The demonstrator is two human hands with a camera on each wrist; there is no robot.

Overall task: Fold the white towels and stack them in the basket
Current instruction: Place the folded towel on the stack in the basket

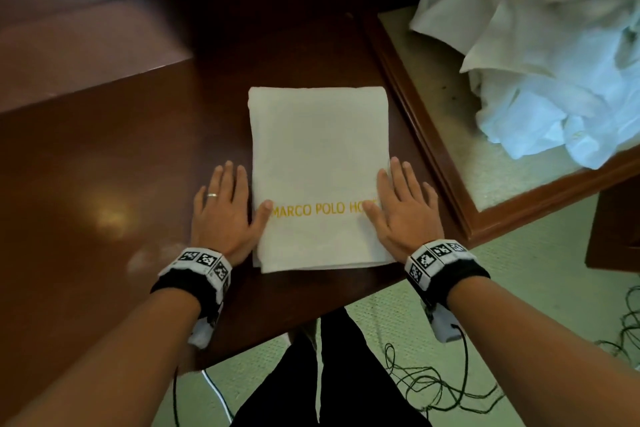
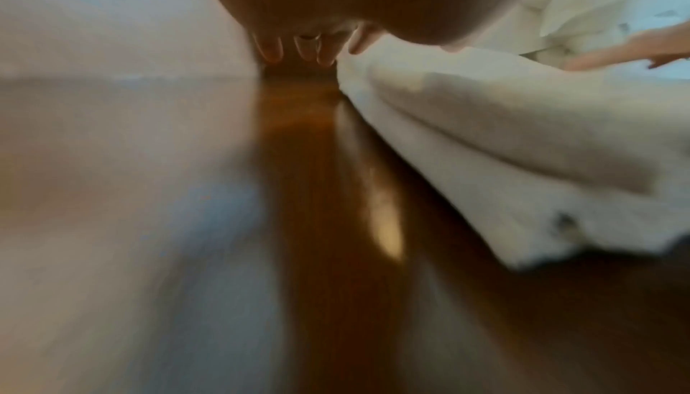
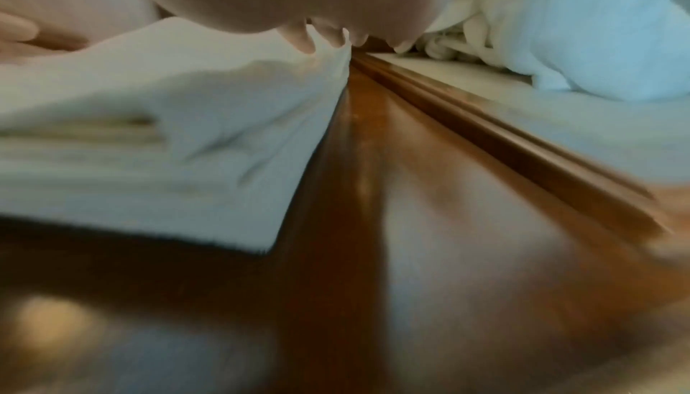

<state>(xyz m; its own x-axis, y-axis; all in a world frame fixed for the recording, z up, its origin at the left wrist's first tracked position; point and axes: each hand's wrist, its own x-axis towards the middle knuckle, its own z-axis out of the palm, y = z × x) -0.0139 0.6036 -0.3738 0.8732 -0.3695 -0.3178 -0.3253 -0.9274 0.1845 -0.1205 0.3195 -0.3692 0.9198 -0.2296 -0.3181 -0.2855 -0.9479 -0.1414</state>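
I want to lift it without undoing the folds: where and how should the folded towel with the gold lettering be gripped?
Probably by its two long side edges, from left and right at once. The folded towel lies flat on the table, and the left hand and right hand already flank those edges. Sliding fingers underneath with thumbs on top should hold the layers together.

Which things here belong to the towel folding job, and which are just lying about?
Part of the job:
- folded towel with gold lettering, on the dark wooden table
- left hand and right hand, flat at its sides
- heap of unfolded white towels

Lying about:
- cables on the floor
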